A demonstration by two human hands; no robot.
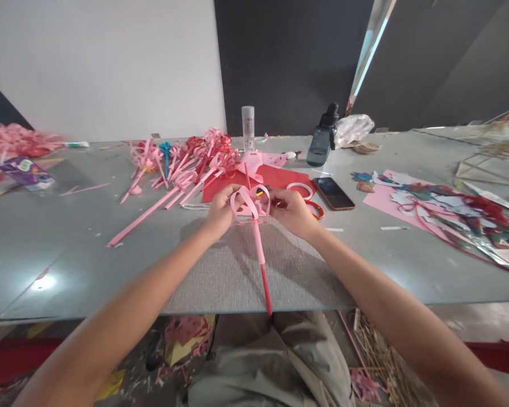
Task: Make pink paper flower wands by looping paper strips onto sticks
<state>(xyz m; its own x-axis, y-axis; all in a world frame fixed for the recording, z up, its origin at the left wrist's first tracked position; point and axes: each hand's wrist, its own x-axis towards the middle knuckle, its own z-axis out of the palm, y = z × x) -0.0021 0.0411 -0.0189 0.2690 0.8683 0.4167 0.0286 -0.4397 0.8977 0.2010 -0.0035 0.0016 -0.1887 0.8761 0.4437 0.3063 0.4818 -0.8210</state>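
Note:
A flower of looped pink paper strips [254, 204] stands between my two hands over the near part of the table. Its stem [258, 243] is wrapped in pink at the top, with bare red stick [266, 291] below, reaching the table's front edge. My left hand [221, 210] is closed on the loops from the left, its fingertips partly behind them. From the right, my right hand [296, 212] pinches at the loops, with its fingertips partly hidden. Beyond the hands lies a red sheet [220, 186]. Red and white rings [309, 192] lie just past my right hand.
Finished-looking pink and red paper flowers [199, 158] are heaped at back left. A phone [334, 193], a dark bottle [320, 141] and a clear tube [248, 127] stand or lie behind. Cutouts on pink paper [382, 198] spread rightward. A purple packet [27, 172] lies far left.

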